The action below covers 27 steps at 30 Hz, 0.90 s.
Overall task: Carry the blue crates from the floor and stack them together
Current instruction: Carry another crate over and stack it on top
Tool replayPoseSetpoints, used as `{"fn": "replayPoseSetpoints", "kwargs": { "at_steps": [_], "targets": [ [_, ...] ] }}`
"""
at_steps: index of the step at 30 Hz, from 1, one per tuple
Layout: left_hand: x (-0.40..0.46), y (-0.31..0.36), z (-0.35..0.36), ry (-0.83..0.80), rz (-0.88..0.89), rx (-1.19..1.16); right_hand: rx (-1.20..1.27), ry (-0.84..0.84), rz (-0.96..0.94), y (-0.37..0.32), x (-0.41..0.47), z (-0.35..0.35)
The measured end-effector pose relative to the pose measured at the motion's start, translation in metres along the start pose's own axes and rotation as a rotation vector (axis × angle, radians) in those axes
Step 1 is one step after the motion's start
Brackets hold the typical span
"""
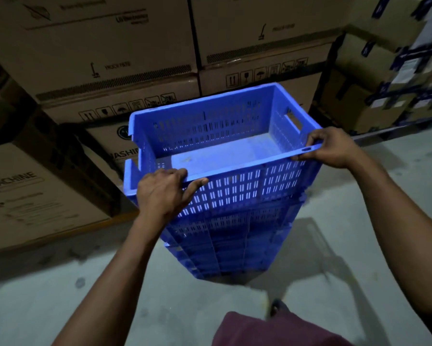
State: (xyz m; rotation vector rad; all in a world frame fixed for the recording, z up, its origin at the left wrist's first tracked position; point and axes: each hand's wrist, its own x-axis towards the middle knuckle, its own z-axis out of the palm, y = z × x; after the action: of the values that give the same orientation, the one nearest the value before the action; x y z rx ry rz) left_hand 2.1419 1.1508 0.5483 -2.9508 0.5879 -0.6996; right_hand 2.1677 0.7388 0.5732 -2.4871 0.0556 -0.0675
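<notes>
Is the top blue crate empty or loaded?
Empty: the top blue crate shows its bare floor, nothing inside.

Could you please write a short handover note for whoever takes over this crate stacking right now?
Left hand: grips the near rim of the top blue crate.
Right hand: grips the same crate's right near corner.
Position: the top crate sits skewed on the stack of blue crates beside the cardboard boxes.
Done: several crates stacked.
Left: square and seat the top crate, then release. No other loose crates are in view.
</notes>
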Motion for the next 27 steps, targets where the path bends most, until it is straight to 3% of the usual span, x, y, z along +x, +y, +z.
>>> {"fn": "replayPoseSetpoints", "kwargs": {
  "at_steps": [8,18,23,27],
  "targets": [
    [0.0,-0.045,0.034,-0.096,0.031,-0.126,-0.235,-0.005,-0.082,-0.017,-0.022,0.02],
    [0.029,-0.063,0.006,-0.025,0.177,-0.066,-0.046,0.009,-0.012,-0.014,-0.038,0.012],
    [-0.002,-0.075,0.014,-0.034,0.081,-0.03,-0.064,0.028,-0.08,-0.026,-0.038,0.037],
    [-0.013,-0.047,0.005,0.042,0.045,0.017,-0.047,-0.078,-0.009,-0.026,-0.021,0.014]
  ]
}}
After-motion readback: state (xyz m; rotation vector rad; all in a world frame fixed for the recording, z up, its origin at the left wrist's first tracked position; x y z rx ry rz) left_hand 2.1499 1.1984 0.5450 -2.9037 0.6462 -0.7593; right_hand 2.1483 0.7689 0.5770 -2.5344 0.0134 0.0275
